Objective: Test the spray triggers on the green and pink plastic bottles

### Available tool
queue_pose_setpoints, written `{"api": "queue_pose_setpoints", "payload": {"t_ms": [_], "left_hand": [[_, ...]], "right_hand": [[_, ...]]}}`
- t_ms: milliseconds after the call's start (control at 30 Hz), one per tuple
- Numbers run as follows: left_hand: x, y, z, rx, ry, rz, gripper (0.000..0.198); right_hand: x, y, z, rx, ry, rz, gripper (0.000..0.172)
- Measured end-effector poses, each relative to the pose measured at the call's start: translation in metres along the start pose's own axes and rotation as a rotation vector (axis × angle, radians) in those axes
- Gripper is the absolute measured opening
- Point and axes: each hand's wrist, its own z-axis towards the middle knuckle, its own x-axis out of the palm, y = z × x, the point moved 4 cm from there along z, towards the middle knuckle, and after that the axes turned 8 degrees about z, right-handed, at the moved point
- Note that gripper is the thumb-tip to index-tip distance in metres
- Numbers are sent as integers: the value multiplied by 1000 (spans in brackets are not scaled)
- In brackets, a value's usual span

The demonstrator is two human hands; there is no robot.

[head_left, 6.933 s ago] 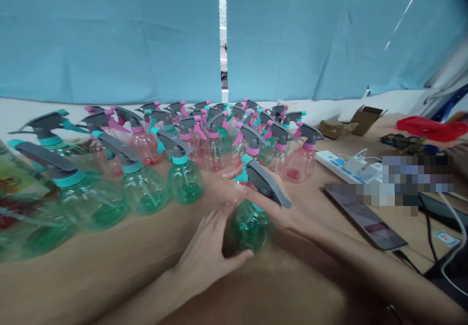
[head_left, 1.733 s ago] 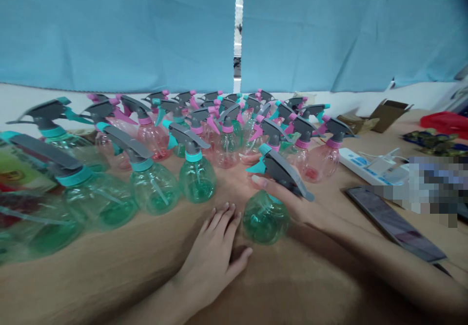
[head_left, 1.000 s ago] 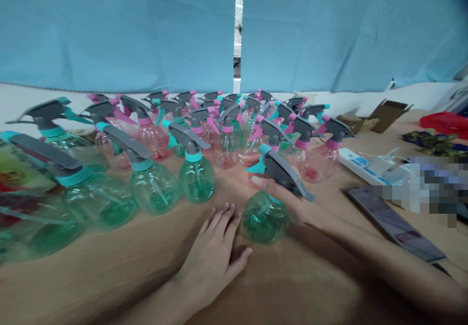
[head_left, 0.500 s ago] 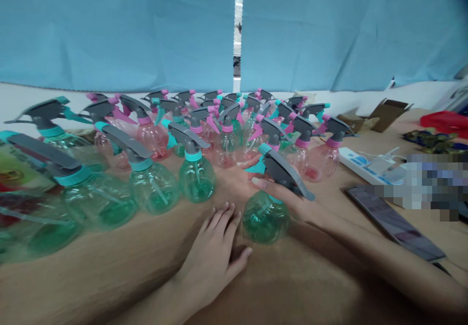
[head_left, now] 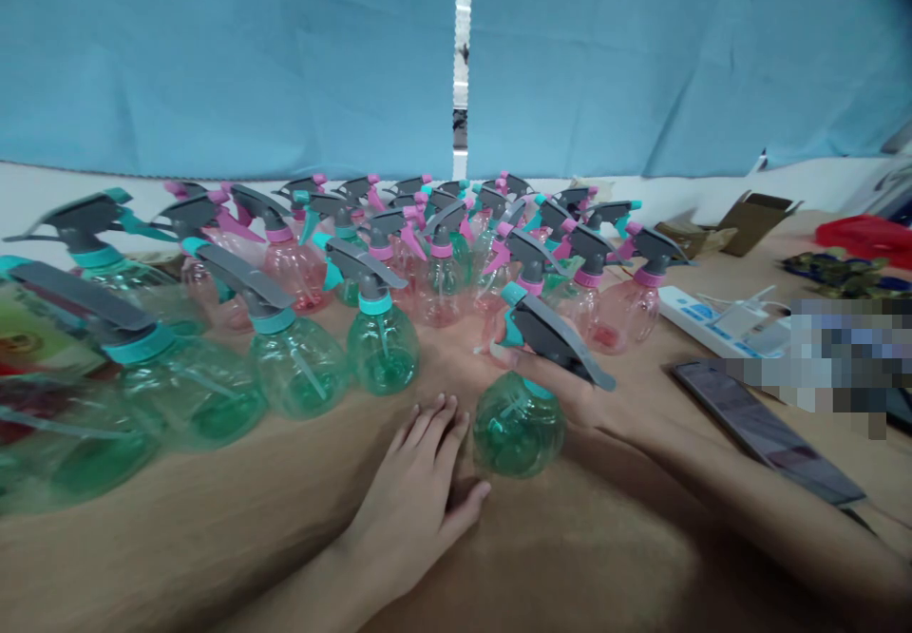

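A round green spray bottle point(head_left: 518, 424) with a grey trigger head and teal nozzle stands on the wooden table point(head_left: 214, 528) in front of me. My right hand point(head_left: 562, 381) is wrapped around its neck, with a finger curled over the teal trigger. My left hand point(head_left: 417, 505) lies flat on the table just left of the bottle, fingers stretched out, thumb near the bottle's base, holding nothing. Several more green bottles point(head_left: 383, 348) stand in a row to the left.
A crowd of pink and green spray bottles point(head_left: 442, 277) fills the back of the table. A white power strip point(head_left: 702, 315), a dark phone point(head_left: 766, 429), an open cardboard box point(head_left: 755, 220) and a red item point(head_left: 865, 239) lie to the right. A blue curtain point(head_left: 285, 53) hangs behind.
My right finger has pulled the teal trigger in towards the bottle's neck. Much earlier my left hand cupped the bottle; it now lies flat beside it.
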Motion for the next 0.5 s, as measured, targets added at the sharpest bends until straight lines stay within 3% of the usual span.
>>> {"api": "queue_pose_setpoints", "payload": {"t_ms": [500], "left_hand": [[2, 1, -1, 10, -47, 7, 58]], "right_hand": [[-1, -6, 0, 56, 34, 63, 19]]}}
